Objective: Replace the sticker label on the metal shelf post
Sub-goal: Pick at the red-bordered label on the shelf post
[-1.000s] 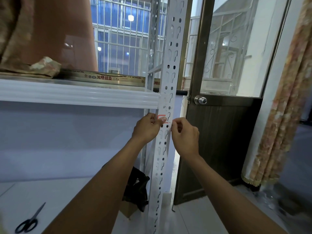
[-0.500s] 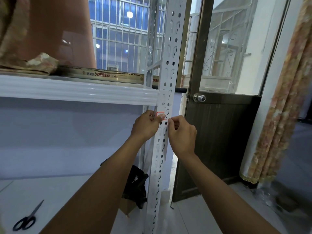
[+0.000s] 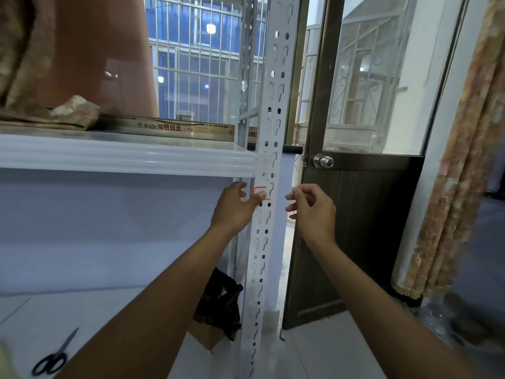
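Mid-frame, left hand (image 3: 237, 207) lay loose, thumb pressing the red-bordered sticker label (image 3: 259, 191) onto the metal shelf post (image 3: 269, 127). Right hand (image 3: 313, 209) hung beside it, fingers curled, couldn't tell if pinching anything. Probably just smoothing left.

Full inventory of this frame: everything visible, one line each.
metal shelf post: 1, white, perforated, upright at centre
sticker label: 1, red-bordered, on the post just below the shelf beam
shelf beam: 1, white, left of the post
long printed box: 1, gold-brown, lying on the shelf
crumpled cloth: 1, tan, on the shelf, left
scissors: 1, black-handled, on the floor, lower left
black bag: 1, black, low behind the post
door: 1, dark brown with glass upper pane, right of the post
door knob: 1, silver, on the door
curtain: 1, patterned beige, far right
left hand: thumb on the sticker label
right hand: off the post, fingertips pinched; contents too small to tell
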